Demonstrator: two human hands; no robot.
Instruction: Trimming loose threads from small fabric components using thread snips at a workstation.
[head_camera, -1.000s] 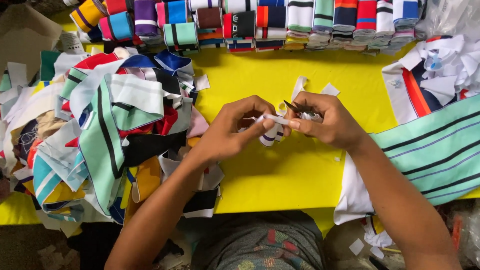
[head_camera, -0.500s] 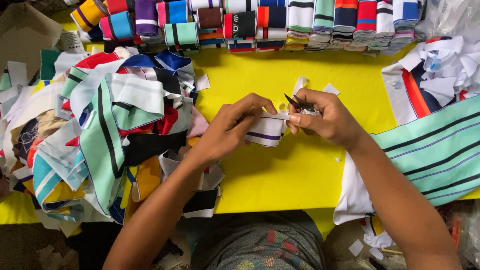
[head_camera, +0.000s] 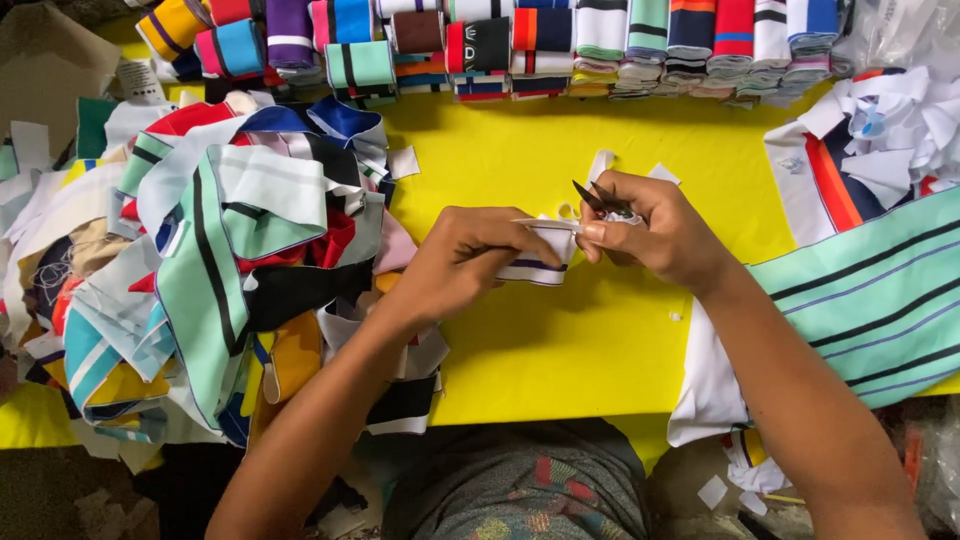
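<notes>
My left hand (head_camera: 462, 262) pinches a small white knitted strip with a dark stripe (head_camera: 540, 258) above the yellow table (head_camera: 560, 350). My right hand (head_camera: 660, 232) grips the same strip's right end with thumb and forefinger and also holds small dark thread snips (head_camera: 598, 198), whose blades point up and to the left. The two hands touch at the strip, over the middle of the table.
A loose heap of striped fabric pieces (head_camera: 210, 260) fills the left side. Folded stacks of coloured ribbed strips (head_camera: 560, 45) line the far edge. Mint striped fabric (head_camera: 870, 300) and white collars (head_camera: 890, 120) lie at right. Cardboard (head_camera: 45, 60) sits at far left.
The white strip has been turned and flattened between my hands, now held lower and more level. The snips stay in my right hand, shifted slightly left.
</notes>
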